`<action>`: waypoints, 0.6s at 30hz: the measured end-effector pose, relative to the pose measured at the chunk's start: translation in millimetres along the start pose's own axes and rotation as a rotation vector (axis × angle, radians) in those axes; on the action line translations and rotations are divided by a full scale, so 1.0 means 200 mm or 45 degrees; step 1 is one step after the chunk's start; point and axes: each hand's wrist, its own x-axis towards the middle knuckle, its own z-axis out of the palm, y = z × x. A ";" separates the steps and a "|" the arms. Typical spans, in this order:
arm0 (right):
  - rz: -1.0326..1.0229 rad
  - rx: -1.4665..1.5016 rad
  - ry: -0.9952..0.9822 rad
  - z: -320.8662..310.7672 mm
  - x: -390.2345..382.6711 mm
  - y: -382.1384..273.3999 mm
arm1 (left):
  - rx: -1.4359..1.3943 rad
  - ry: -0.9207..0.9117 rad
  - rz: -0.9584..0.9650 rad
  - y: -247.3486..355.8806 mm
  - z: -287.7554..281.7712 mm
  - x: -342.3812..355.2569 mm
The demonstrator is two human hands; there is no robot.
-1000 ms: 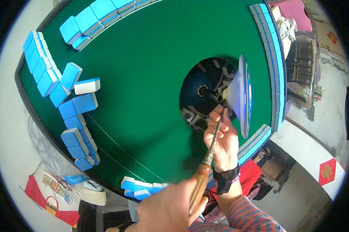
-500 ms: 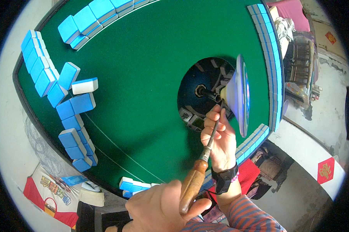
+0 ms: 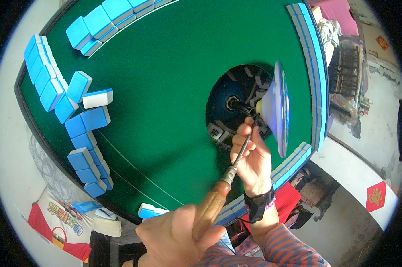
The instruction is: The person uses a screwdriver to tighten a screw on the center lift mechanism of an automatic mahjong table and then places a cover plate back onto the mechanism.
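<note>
My left hand grips the brown wooden handle of a long screwdriver. Its metal shaft runs up and right to the base of a raised round lid at the middle of a green tile-game table. My right hand, with a black wristband, pinches the shaft near its tip. Under the lifted lid a dark round well shows, with tiles lying inside.
Blue-backed tiles lie in rows along the table's left edge, top and right edge, with loose ones at the left. A printed red and white bag lies on the floor at the lower left.
My left hand has shifted a little lower on the handle and my right hand has slid up the shaft toward the lid's base. The table view has moved slightly.
</note>
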 end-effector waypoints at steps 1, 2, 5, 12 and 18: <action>0.004 -0.002 0.001 -0.02 0.00 -0.01 | -0.005 0.023 -0.003 0.00 0.00 0.01; 0.021 0.012 -0.010 -0.05 0.01 -0.02 | -0.006 0.024 -0.008 0.01 0.00 0.02; 0.013 -0.032 -0.046 -0.08 0.02 -0.01 | -0.068 -0.024 -0.048 0.08 -0.03 0.06; 0.108 0.069 -0.332 -0.11 0.06 -0.01 | 0.061 0.009 0.013 0.00 -0.01 0.00; 0.009 -0.085 -0.073 -0.05 0.02 -0.01 | 0.058 0.049 0.048 -0.06 0.01 0.01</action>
